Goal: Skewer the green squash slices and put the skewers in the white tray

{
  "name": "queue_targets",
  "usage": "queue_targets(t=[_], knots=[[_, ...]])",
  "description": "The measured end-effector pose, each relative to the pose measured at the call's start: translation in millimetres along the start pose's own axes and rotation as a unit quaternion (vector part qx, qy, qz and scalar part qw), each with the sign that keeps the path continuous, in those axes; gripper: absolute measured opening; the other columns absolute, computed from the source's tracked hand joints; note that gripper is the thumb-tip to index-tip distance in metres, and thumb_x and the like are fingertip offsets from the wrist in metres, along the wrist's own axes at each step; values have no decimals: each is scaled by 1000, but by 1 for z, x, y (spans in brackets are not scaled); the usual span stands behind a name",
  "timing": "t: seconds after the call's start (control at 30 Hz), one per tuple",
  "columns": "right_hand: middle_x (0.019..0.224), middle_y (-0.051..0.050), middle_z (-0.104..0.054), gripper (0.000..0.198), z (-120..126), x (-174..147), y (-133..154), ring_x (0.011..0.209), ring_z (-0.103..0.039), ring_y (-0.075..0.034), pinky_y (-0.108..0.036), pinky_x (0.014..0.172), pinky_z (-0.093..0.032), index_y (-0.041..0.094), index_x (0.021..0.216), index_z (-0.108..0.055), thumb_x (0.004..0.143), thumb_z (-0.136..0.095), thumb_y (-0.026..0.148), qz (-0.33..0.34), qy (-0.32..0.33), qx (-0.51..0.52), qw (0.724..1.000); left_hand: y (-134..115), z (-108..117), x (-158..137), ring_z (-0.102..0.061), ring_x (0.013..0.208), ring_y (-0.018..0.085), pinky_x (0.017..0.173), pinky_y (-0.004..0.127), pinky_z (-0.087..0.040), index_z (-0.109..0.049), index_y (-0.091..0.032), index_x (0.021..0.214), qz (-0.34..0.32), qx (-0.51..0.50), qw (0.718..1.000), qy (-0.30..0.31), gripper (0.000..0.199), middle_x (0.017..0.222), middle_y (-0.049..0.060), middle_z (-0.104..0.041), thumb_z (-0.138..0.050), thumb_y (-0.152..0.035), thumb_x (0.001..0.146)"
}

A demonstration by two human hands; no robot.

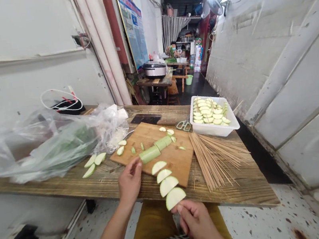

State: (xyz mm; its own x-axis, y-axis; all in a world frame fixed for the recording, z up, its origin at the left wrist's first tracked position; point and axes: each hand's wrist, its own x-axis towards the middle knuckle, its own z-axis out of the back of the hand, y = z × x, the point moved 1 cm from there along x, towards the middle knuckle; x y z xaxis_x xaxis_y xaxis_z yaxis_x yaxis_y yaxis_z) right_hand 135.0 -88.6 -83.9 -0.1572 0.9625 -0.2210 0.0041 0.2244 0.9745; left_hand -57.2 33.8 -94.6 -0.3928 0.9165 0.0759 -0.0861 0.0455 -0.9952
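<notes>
My right hand is closed on the near end of a skewer, which is mostly hidden behind several half-round zucchini slices spaced along it. The skewer points away from me over the near edge of the wooden cutting board. At the board's left side, my left hand has its thumb and fingers drawn together against the left end of a row of cut zucchini. Whether a slice is between those fingertips I cannot make out. Small zucchini end pieces lie farther back on the board.
Bare bamboo skewers fan out right of the board. Behind them stands a white tub of skewered slices. Scissors and a dark flat object lie behind the board. Loose slices and a plastic bag are left.
</notes>
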Motion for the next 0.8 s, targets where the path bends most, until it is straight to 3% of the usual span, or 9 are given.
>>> queue_targets(t=[0.1, 0.17, 0.27, 0.33, 0.6, 0.8], knots=[[40, 8, -39, 47, -1, 1, -1, 37, -28, -6, -18, 40, -20, 11, 77, -62, 82, -49, 56, -2, 6, 5, 1000, -7, -5, -12, -61, 93, 19, 91, 28, -42, -68, -18, 94, 42, -65, 997, 8, 27, 99, 7, -69, -69, -30, 70], [40, 8, -39, 47, -1, 1, -2, 37, -28, -5, -18, 40, -20, 11, 78, -62, 82, -49, 56, -2, 4, 9, 1000, -15, -9, -24, -63, 87, 18, 84, 28, -46, -66, -17, 96, 108, -133, 985, 33, 29, 95, 7, -70, -67, -32, 72], [40, 8, -39, 48, -2, 2, -3, 36, -28, -5, -17, 39, -20, 11, 79, -63, 82, -49, 57, 2, -13, 13, 1000, -27, -14, -44, -65, 86, 19, 78, 30, -49, -64, -14, 98, 253, -229, 931, 131, 29, 96, 10, -70, -61, -34, 78], [40, 8, -39, 48, -2, 3, -2, 37, -29, -6, -17, 39, -20, 11, 78, -63, 82, -49, 57, 8, -22, 13, 1000, -34, -17, -53, -64, 92, 20, 80, 31, -49, -63, -13, 101, 313, -263, 892, 193, 31, 102, 13, -69, -54, -36, 83], [41, 8, -40, 50, -5, -1, -5, 35, -26, -5, -17, 38, -19, 12, 80, -64, 82, -49, 60, 12, 37, 34, 999, -50, -25, -49, -64, 93, 22, 80, 37, -52, -61, -14, 105, 321, -362, 849, 211, 35, 103, 13, -67, -43, -39, 88], [40, 7, -40, 53, -6, -2, -5, 36, -29, -5, -17, 40, -23, 11, 76, -64, 81, -48, 61, 17, 41, 0, 999, -60, -32, -53, -64, 93, 21, 84, 37, -52, -60, -13, 101, 318, -369, 859, 156, 27, 101, 12, -67, -43, -30, 89]])
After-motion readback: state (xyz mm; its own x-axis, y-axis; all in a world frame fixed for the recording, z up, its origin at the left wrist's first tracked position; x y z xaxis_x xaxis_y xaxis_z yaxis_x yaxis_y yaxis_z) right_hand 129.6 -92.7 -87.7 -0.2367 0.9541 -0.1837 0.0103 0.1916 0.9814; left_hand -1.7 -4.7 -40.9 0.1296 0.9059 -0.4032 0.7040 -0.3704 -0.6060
